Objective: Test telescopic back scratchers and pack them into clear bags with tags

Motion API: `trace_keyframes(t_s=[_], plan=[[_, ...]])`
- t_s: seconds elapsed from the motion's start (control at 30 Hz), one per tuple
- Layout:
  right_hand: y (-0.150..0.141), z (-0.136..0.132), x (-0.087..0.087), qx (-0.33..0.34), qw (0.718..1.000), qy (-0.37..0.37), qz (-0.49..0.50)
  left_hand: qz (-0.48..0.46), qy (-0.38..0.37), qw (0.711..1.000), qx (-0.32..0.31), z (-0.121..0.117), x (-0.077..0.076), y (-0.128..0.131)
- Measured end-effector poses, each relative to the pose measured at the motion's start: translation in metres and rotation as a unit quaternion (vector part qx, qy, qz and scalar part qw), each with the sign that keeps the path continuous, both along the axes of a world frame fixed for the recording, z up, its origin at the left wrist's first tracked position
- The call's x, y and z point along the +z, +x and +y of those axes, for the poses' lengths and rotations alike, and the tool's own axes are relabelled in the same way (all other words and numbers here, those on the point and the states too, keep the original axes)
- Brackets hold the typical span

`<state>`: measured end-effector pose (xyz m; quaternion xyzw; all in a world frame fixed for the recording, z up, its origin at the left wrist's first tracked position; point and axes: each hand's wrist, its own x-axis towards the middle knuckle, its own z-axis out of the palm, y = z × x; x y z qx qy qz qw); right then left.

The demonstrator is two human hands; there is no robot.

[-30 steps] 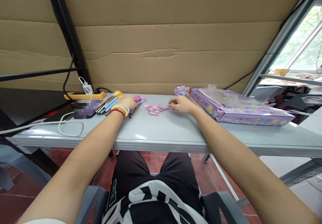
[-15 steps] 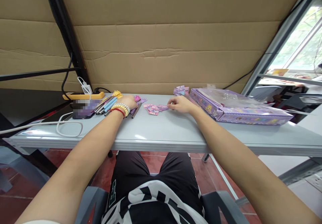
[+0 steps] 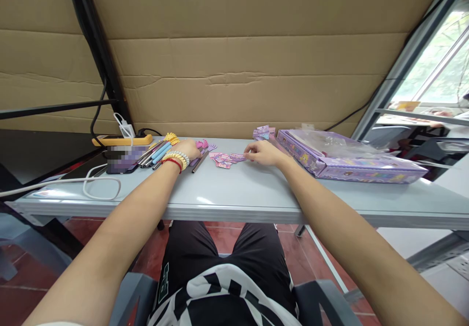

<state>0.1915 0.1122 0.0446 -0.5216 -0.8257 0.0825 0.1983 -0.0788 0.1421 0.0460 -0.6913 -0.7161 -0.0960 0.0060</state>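
Note:
Both my arms reach across a grey table [image 3: 234, 189]. My left hand [image 3: 187, 148], with bead bracelets on its wrist, rests closed on a thin stick [image 3: 200, 161] topped with small pink and purple paper shapes [image 3: 205, 145]. My right hand [image 3: 264, 152] lies on the table with its fingers curled, the fingertips pinching the edge of a small pile of pink cards [image 3: 226, 158]. A bundle of coloured pens and sticks [image 3: 156, 152] lies just left of my left hand.
An open purple box [image 3: 348, 162] with clear plastic in it sits at the right. More purple cards [image 3: 264, 132] lie behind my right hand. A yellow power strip [image 3: 122, 140], a white cable [image 3: 91, 184] and a phone are at the left. Cardboard lines the wall behind.
My left hand has shifted slightly right with the stick, so the paper shapes sit closer to the pink cards. My right hand has stayed put.

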Motion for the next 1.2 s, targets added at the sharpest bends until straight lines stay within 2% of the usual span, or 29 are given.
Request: trace_keyframes(t_s=[0.13, 0.37, 0.47, 0.6, 0.73, 0.83, 0.93, 1.03, 1.1, 1.2], plan=[[-0.001, 0.0, 0.0, 0.002, 1.0, -0.002, 0.002, 0.016, -0.018, 1.0, 0.013, 0.001, 0.001, 0.0], [0.001, 0.0, 0.0, 0.005, 1.0, 0.003, 0.007, -0.022, 0.031, 0.999, -0.012, -0.007, 0.007, 0.001], [-0.002, -0.001, -0.002, 0.024, 0.998, 0.025, 0.054, -0.043, 0.073, 0.993, -0.086, -0.016, 0.01, 0.01], [-0.015, -0.007, -0.007, 0.129, 0.978, 0.045, 0.158, -0.101, 0.096, 0.964, -0.227, -0.029, 0.01, 0.028], [-0.029, -0.015, -0.007, 0.207, 0.969, 0.031, 0.132, -0.155, 0.082, 0.932, -0.318, -0.037, 0.006, 0.038], [-0.032, -0.018, -0.006, 0.208, 0.967, 0.055, 0.135, -0.214, 0.07, 0.91, -0.347, -0.042, 0.007, 0.04], [-0.03, -0.019, -0.003, 0.17, 0.959, 0.106, 0.201, -0.311, 0.061, 0.888, -0.333, -0.044, 0.009, 0.042], [-0.023, -0.017, 0.0, 0.142, 0.933, 0.13, 0.304, -0.399, 0.064, 0.876, -0.263, -0.039, 0.011, 0.041], [-0.017, -0.014, 0.003, 0.132, 0.915, 0.122, 0.36, -0.378, 0.045, 0.9, -0.21, -0.033, 0.011, 0.037], [-0.008, -0.009, 0.005, 0.122, 0.898, 0.112, 0.408, -0.206, -0.017, 0.967, -0.149, -0.028, 0.009, 0.029]])
